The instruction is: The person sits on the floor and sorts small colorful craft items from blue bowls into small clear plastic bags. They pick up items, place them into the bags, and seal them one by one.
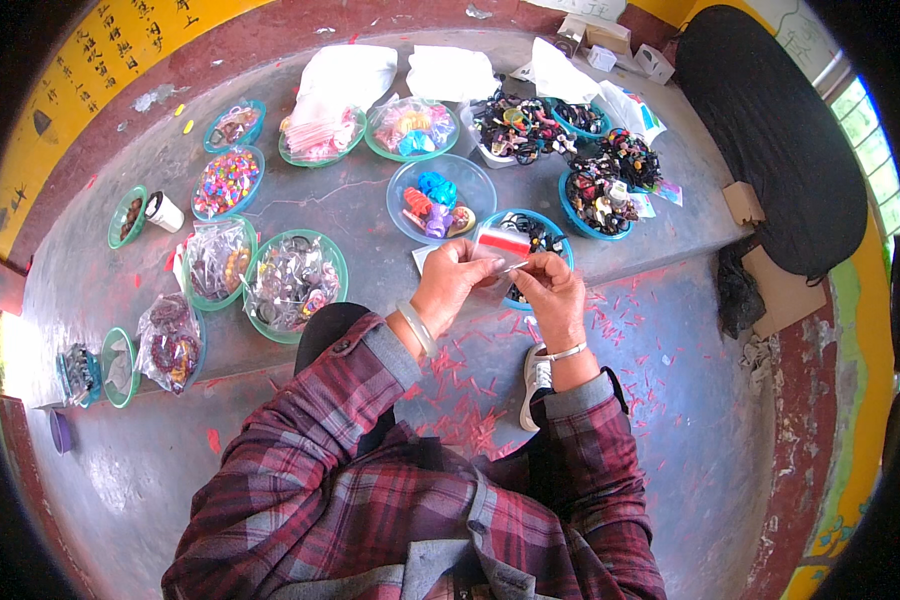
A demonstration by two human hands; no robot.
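Note:
Between my hands is a small clear plastic bag [500, 243] with a red and white band across it. My left hand [448, 288] pinches its left side between thumb and fingers. At the lower right edge of the bag my right hand [554, 297] is closed in a pinch, with a small pale bit showing at its fingertips. Just behind the hands stands a blue basin [567, 250] of dark hair ties, partly hidden by them. A clear blue basin [485, 190] beyond holds blue, orange and purple pieces.
Bagged trinkets fill green bowls [342, 275] on the left of the raised grey ledge. Beads [227, 180], a white cup [166, 212] and white bags [347, 72] stand farther off. Dark hair accessories [600, 200] crowd the right. Red strips [470, 425] litter the floor by my shoe [535, 385].

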